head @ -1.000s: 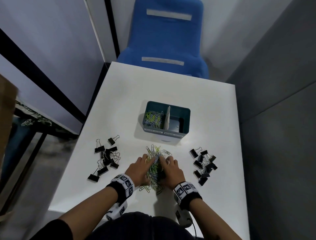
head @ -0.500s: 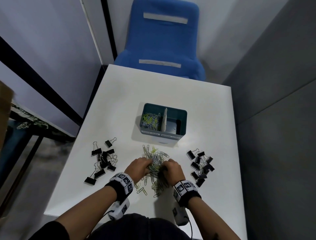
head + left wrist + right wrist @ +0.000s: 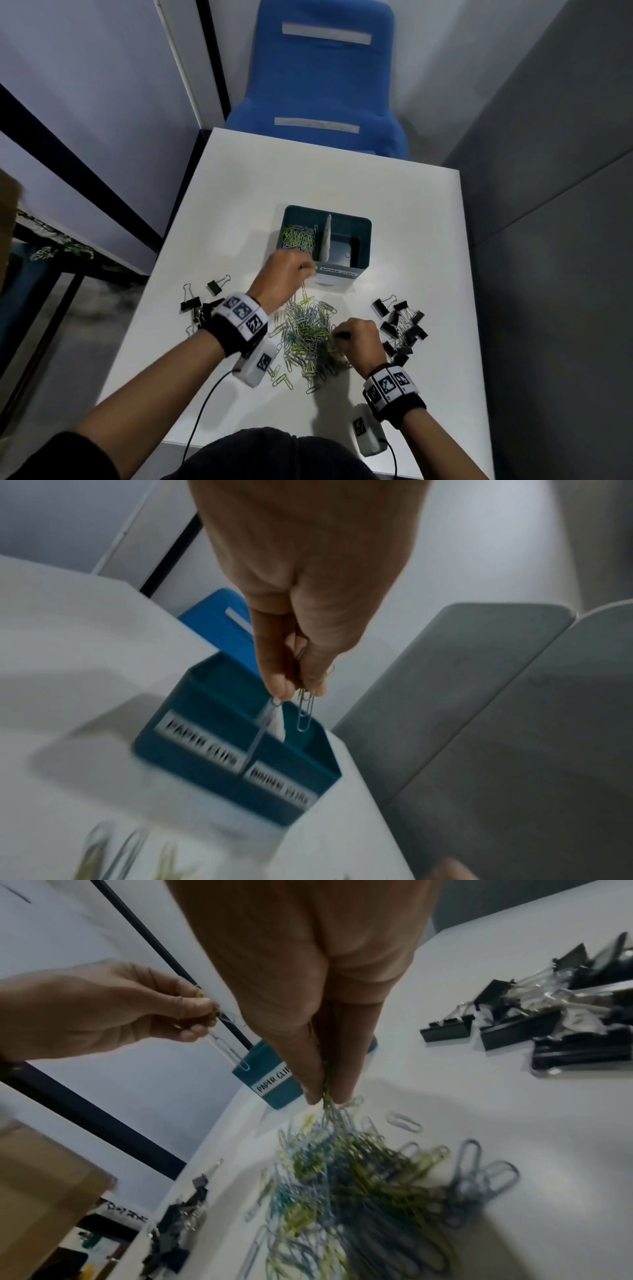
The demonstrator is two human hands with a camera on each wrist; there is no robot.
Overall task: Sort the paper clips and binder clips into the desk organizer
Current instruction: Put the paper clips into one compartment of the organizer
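A teal desk organizer (image 3: pixel 363 270) stands mid-table, split by a white divider; its left compartment holds coloured paper clips (image 3: pixel 299 238), its right one looks bare. My left hand (image 3: pixel 284 274) is raised just in front of the organizer's left side and pinches a few paper clips (image 3: pixel 304 712) that dangle from its fingertips. My right hand (image 3: pixel 358 337) pinches a tangled bunch of paper clips (image 3: pixel 339 1123) at the right edge of the loose pile (image 3: pixel 305 332) on the table.
Black binder clips lie in two heaps, one left (image 3: pixel 198 305) and one right (image 3: pixel 402 325) of the pile. A blue chair (image 3: pixel 322 85) stands beyond the far table edge. Grey partition walls close in on the right. Wrist camera cables hang near the front edge.
My left hand has left the pile and risen forward to the organizer with a few clips. My right hand has stayed at the pile, lifting a bunch. The head view shifted closer.
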